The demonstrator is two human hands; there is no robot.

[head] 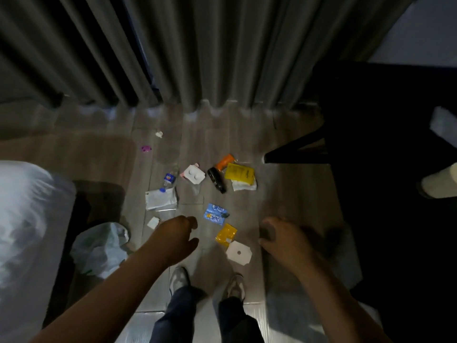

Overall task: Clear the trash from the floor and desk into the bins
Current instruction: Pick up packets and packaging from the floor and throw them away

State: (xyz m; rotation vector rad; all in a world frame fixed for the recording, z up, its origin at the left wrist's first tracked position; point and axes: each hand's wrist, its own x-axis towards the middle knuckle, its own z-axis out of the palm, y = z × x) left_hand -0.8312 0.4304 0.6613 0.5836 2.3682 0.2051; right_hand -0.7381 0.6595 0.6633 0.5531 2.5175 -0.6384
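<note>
Grey wood-look planks make up the floor (99, 154), and the trash lies scattered across them in front of me. My left hand (176, 233) hangs above the floor with its fingers loosely curled and nothing in it. My right hand (279, 235) is in the same state, loosely curled and holding nothing.

Between the two hands lie a blue wrapper (214, 212), an orange-yellow wrapper (226, 234) just nearer than it, and a white paper disc (239, 253) touching that wrapper's near edge. A small white scrap (153, 222) sits just left of my left hand.

Farther out, a clear plastic bottle (169, 178) with a blue label lies with its cap end on a silvery white pouch (160, 199). To its right are a white lid (194, 174) with two bumps, a dark bottle (217, 179), an orange tube (225, 161) and a yellow packet (239, 172) lying over a white packet (243, 186). Well beyond these, near the grey curtain (197, 58), are a pink scrap (146, 148) and a white scrap (159, 134).

A crumpled plastic bag (101, 246) sits at the near left. What the dark furniture (296, 149) on the right is, I cannot tell.
</note>
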